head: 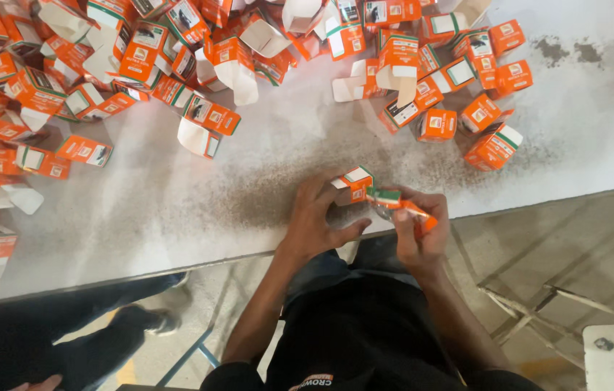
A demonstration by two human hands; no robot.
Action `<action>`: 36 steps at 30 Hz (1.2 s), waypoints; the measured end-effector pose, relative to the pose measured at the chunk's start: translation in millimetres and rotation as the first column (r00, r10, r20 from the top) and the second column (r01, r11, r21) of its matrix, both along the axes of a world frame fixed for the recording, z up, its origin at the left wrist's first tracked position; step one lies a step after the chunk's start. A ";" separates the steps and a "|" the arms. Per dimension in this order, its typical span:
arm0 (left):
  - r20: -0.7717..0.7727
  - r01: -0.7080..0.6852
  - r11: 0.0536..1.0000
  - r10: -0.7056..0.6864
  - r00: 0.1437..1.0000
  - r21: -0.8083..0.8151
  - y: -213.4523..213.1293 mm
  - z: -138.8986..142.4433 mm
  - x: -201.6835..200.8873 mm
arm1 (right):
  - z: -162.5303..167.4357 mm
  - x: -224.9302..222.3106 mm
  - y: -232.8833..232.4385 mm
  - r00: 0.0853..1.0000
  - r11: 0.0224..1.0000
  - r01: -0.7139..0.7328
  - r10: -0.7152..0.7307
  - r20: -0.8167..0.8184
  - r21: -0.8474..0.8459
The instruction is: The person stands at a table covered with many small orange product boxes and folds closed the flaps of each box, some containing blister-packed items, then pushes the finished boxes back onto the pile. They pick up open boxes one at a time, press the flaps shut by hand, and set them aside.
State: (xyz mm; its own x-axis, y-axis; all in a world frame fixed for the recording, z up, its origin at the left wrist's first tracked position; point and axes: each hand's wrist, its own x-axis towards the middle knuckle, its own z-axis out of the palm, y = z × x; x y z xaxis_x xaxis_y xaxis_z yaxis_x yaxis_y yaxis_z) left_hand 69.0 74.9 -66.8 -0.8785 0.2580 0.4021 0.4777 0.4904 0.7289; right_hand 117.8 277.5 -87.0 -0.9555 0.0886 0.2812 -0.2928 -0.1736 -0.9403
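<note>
**packer_j:** Orange carton (352, 185) sits at the near edge of the white table (177, 217), right under the left hand (314, 224), whose fingers are spread and resting on it. Light, thin card by the look of it, so it'd crush if squeezed on the faces.

**boxfold99:** Agreed, pinch the corners or folded edges, those are stiffer. Right hand (419, 232) is closed around a second flat orange pack (402, 206), with something small and silvery at its end, can't tell what. Glossy print, probably a bit slippery. Big heap of cartons (177, 58) lies farther back.
</note>
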 end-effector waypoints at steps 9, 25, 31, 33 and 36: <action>-0.090 -0.249 0.965 0.242 0.966 -0.080 17.5 -9.9 -16.9 | -9.1 -17.8 8.0 0.974 0.995 0.090 -0.078 0.213 -0.050; -0.035 -0.041 0.996 0.044 0.998 0.082 3.8 -8.2 -19.6 | 9.5 -35.2 7.3 0.958 0.858 -0.252 0.155 0.243 0.446; -0.029 0.062 0.989 -0.058 0.998 0.131 11.8 -14.5 -18.0 | 22.5 -31.6 13.1 0.921 0.858 -0.359 0.260 0.291 0.368; 0.099 -0.041 0.994 0.031 0.995 0.105 14.3 -10.0 -19.9 | 27.2 -30.3 15.4 0.902 0.875 -0.411 0.351 0.250 0.256; 0.120 0.002 0.996 -0.012 0.993 0.085 11.8 -3.6 -18.5 | 34.6 -28.7 18.1 0.858 0.962 -0.270 0.226 0.461 0.030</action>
